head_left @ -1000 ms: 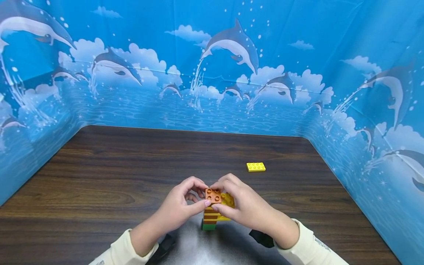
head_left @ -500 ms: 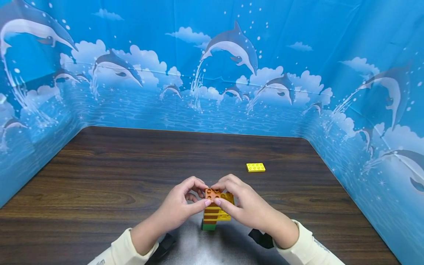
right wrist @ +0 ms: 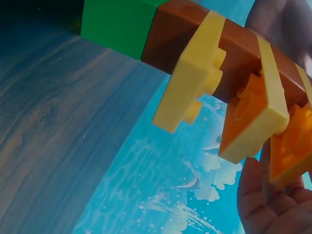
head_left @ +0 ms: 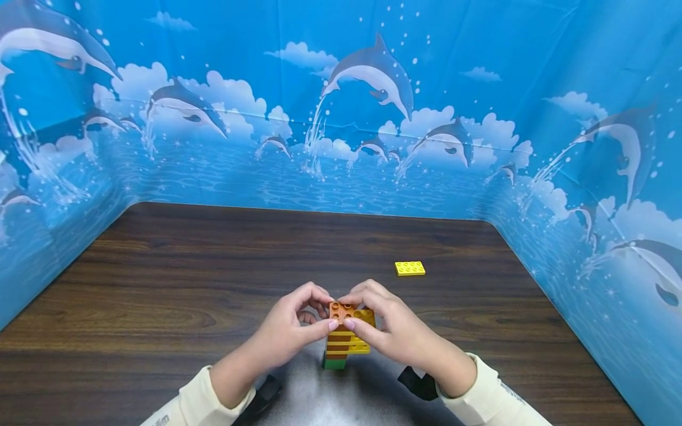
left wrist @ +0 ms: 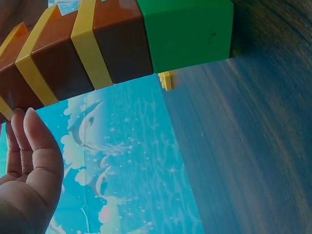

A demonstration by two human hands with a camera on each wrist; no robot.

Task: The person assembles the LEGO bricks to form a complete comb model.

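A tower of toy building bricks stands at the table's near side in the head view. Its base is a green brick [head_left: 334, 364]; above it, brown bricks alternate with yellow plates [right wrist: 192, 73] that jut out to the right. An orange-brown four-stud brick [head_left: 341, 311] tops it. My left hand [head_left: 290, 319] pinches this brick from the left, thumb at its front corner, fingers behind. From the right, my right hand [head_left: 391, 322] pinches it too, its thumb at the front edge and its fingers curving over the upper yellow plate. Both wrist views show the tower's sides close up.
A loose yellow eight-stud plate [head_left: 409, 268] lies on the dark wood table [head_left: 213, 266], beyond the right hand. A blue dolphin-print curtain [head_left: 256, 171] encloses the table's back and sides.
My right thumb has moved up from below the top brick to its front edge, uncovering more of the yellow plates. The left hand keeps its hold; the tower stays in place.
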